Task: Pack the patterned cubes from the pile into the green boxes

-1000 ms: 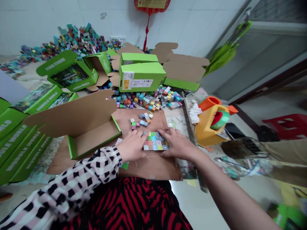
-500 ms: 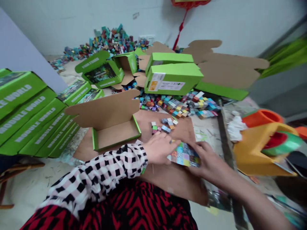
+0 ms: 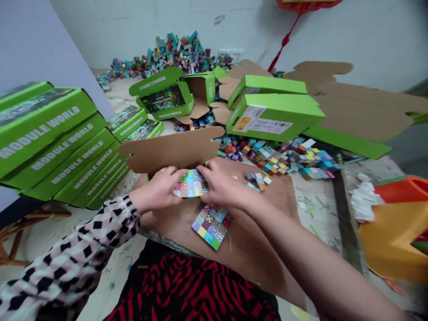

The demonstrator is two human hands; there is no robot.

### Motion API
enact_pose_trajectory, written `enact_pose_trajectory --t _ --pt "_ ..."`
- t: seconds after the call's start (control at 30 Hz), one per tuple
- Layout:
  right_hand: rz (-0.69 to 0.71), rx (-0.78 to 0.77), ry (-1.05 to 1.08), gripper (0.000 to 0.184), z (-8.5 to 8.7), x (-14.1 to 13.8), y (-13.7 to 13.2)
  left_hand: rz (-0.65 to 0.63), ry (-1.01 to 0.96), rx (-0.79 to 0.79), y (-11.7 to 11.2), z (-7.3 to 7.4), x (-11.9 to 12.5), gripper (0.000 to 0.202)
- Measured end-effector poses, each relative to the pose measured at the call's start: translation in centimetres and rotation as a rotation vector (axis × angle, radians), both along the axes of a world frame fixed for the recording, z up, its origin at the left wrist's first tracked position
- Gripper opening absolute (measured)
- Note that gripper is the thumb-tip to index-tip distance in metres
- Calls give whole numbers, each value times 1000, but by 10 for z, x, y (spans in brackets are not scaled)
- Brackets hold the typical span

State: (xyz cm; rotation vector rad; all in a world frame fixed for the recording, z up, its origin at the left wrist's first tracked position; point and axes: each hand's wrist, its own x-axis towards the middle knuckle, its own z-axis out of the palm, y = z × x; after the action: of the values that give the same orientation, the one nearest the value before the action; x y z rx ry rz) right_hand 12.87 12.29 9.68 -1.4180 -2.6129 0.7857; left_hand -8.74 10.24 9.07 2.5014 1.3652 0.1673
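Observation:
Between my two hands is a block of small patterned cubes (image 3: 190, 183), pressed together in a grid. My left hand (image 3: 160, 187) grips its left side and my right hand (image 3: 222, 183) its right side, fingers curled round the edges. The block is over the open cardboard box (image 3: 172, 149), whose brown lid stands up behind; my hands hide most of the box's tray. Just below my right hand, a flat square with a patterned grid (image 3: 213, 226) lies on the brown board (image 3: 261, 240). A few loose cubes (image 3: 258, 179) sit to the right.
Green boxes (image 3: 56, 142) are stacked at left. More green boxes (image 3: 277, 116) and open cartons stand behind, among heaped cubes (image 3: 267, 156). A larger cube pile (image 3: 177, 53) lies by the wall. At right are a yellow tape dispenser (image 3: 391, 240) and crumpled white tissue (image 3: 364, 198).
Both hands have carried the block of cubes left, from the board to the open box. The patterned square on the board has come into view. The camera view has shifted left.

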Motion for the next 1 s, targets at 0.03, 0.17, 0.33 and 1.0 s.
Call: enact_pose_trajectory --t 0.03,0.17,0.33,1.0 --pt "41 -20 -8 68 -1 -9 7 33 6 -15 1 -6 -9 70" --pt "142 -75 -87 69 -2 -28 26 90 -44 -67 5 -25 -24 70" --pt "172 -142 -204 72 3 -36 40 85 -79 -109 12 -33 -26 70" --pt "124 -95 -339 45 -6 -47 20 58 212 -136 1 -36 -35 63"
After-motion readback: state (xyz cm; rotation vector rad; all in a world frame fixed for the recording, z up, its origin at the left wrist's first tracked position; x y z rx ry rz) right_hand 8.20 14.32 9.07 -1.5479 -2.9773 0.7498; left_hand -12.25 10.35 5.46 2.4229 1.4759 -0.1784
